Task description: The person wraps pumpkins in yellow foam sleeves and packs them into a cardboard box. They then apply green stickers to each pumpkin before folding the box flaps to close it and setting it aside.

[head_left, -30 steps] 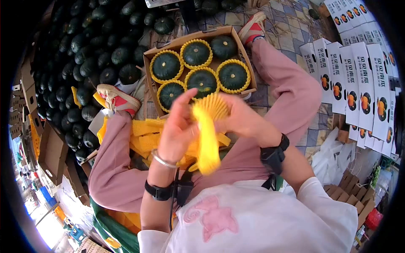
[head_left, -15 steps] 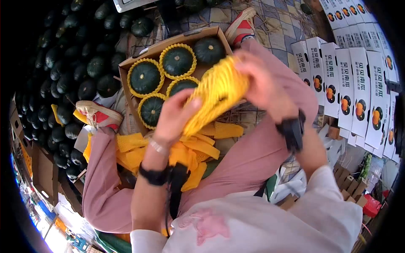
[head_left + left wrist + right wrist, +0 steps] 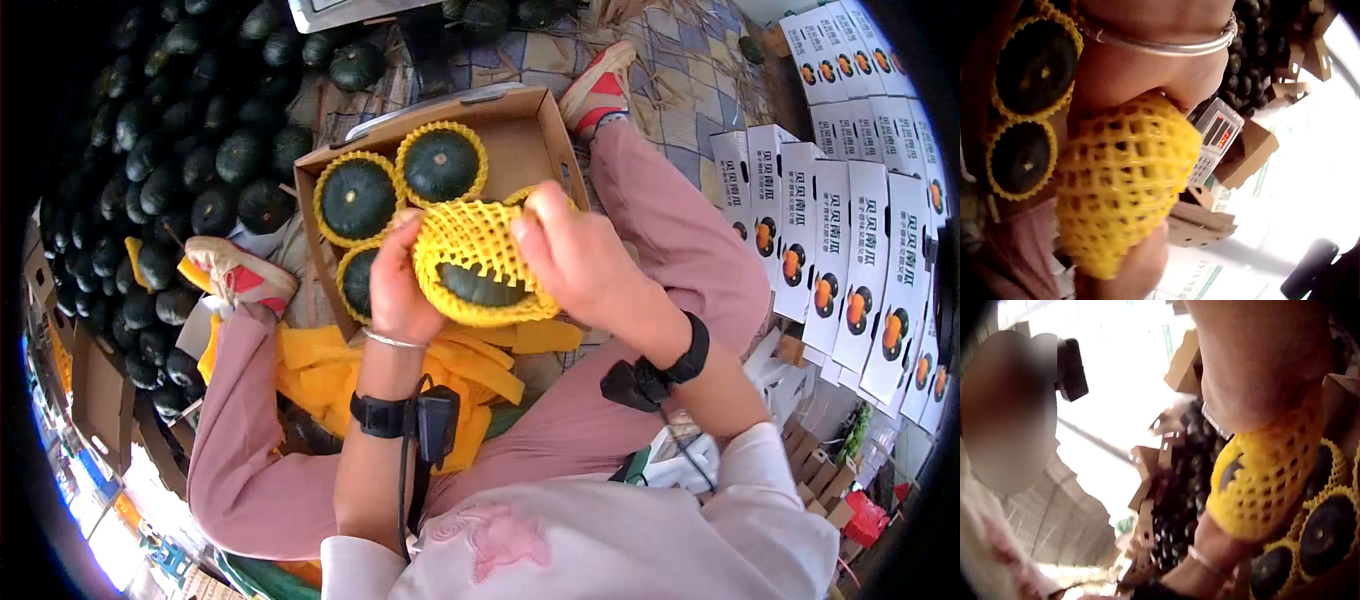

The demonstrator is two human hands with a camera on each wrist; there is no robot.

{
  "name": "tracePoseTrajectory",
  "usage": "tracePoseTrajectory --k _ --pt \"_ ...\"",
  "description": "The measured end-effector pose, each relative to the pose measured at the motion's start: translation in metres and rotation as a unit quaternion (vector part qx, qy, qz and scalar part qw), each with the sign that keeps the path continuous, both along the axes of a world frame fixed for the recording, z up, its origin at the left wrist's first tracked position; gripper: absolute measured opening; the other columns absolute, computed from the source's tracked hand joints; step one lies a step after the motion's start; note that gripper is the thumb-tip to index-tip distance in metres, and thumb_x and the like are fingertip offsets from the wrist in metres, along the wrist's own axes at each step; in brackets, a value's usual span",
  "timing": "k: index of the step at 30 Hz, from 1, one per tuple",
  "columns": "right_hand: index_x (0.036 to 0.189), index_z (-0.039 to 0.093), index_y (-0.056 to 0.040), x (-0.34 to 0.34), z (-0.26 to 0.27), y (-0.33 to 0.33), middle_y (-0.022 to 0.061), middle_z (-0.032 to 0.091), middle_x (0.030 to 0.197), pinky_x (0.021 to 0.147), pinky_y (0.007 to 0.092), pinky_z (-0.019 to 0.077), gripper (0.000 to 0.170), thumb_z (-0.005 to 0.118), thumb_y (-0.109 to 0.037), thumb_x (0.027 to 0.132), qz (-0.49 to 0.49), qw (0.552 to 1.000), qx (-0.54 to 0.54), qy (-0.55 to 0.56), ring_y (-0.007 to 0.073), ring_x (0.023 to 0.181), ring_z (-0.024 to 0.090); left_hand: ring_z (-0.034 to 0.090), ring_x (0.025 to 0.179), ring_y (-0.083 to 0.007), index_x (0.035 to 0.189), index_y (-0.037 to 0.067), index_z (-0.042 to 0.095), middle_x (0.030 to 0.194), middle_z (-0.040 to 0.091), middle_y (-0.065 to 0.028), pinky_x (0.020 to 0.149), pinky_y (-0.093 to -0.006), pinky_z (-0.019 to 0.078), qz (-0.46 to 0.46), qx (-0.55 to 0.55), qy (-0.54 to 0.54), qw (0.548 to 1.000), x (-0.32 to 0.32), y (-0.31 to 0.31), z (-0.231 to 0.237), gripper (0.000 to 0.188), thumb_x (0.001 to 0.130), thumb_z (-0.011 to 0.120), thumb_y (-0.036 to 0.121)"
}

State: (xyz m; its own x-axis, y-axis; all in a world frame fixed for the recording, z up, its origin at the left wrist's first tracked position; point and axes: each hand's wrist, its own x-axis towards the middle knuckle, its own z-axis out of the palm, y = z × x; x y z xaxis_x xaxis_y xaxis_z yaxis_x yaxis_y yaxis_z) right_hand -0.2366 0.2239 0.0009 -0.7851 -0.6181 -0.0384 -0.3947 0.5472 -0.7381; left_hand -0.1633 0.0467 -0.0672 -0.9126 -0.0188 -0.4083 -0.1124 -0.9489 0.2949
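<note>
Over the open cardboard box point(image 3: 525, 140), both hands hold a dark green pumpkin point(image 3: 482, 287) wrapped in a yellow foam net point(image 3: 470, 235). My left hand point(image 3: 402, 290) grips its left side. With bent fingers, my right hand point(image 3: 580, 250) grips the net at the upper right. Dark skin shows through a gap in the net on the side near the body. In the left wrist view the foam net point(image 3: 1125, 181) covers most of the pumpkin. Netted pumpkins point(image 3: 440, 165) sit in the box, some partly hidden behind the hands; the box's far right corner shows bare cardboard.
Loose yellow foam nets point(image 3: 325, 365) lie between the legs. A large heap of pumpkins point(image 3: 240, 155) fills the left side. White printed cartons point(image 3: 835, 240) stand in rows at the right. A digital scale point(image 3: 1215, 140) shows in the left wrist view.
The yellow net was first handled and stretched between both hands. The bare pumpkin has left the box's far right corner, and the hands now hold a pumpkin inside the net.
</note>
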Motion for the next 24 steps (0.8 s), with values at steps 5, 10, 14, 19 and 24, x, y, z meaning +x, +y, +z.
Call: tracePoseTrajectory --k 5,10,14,19,24 --pt "0.090 0.056 -0.0019 0.015 -0.018 0.006 0.0042 0.057 0.082 0.073 0.0280 0.0441 0.027 0.049 -0.027 0.098 -0.056 0.890 -0.277 -0.358 0.0102 0.081 0.055 0.059 0.111 -0.0306 0.122 -0.001 0.055 0.122 0.061 -0.0177 0.099 -0.0457 0.0450 -0.049 0.092 -0.040 0.994 0.042 0.007 0.041 0.046 0.096 0.043 0.035" --pt "0.133 0.042 -0.0045 0.058 0.006 0.016 0.0052 0.052 0.116 0.088 0.0262 0.0434 0.040 0.053 -0.020 0.097 -0.045 0.886 -0.270 -0.375 0.0096 0.099 0.053 0.052 0.120 -0.0333 0.139 0.011 0.043 0.134 0.052 -0.0166 0.104 -0.0522 0.0384 -0.315 0.248 0.062 0.914 0.109 0.018 0.033 0.069 0.090 0.042 0.060" --pt "0.149 0.021 -0.0041 0.090 -0.002 0.018 0.0104 0.039 0.141 0.105 0.0308 0.0347 0.080 0.069 -0.022 0.087 0.040 0.865 -0.278 -0.417 0.0174 0.126 0.041 0.048 0.124 -0.0252 0.147 0.007 0.022 0.138 0.043 -0.0102 0.104 -0.0409 0.0409 -0.066 -0.139 -0.065 0.986 0.116 0.021 0.067 0.089 0.075 0.074 0.003" --pt "0.147 0.026 -0.0041 0.089 0.003 0.023 0.0134 0.040 0.140 0.109 0.0342 0.0309 0.090 0.079 -0.016 0.074 0.057 0.834 -0.316 -0.448 0.0217 0.129 0.039 0.048 0.123 -0.0251 0.149 0.007 0.016 0.138 0.044 -0.0123 0.102 -0.0387 0.0430 -0.032 -0.170 -0.031 0.984 0.122 0.017 0.078 0.100 0.072 0.079 0.005" --pt "0.145 0.035 -0.0161 0.098 0.027 -0.003 0.0228 0.024 0.146 0.110 0.0500 0.0264 0.093 0.083 -0.021 0.066 0.128 0.991 -0.013 -0.026 0.0451 0.133 0.028 0.049 0.120 -0.0234 0.149 0.002 0.013 0.135 0.044 -0.0167 0.100 -0.0360 0.0437 -0.070 -0.513 0.000 0.855 0.109 0.018 0.081 0.104 0.069 0.080 0.002"
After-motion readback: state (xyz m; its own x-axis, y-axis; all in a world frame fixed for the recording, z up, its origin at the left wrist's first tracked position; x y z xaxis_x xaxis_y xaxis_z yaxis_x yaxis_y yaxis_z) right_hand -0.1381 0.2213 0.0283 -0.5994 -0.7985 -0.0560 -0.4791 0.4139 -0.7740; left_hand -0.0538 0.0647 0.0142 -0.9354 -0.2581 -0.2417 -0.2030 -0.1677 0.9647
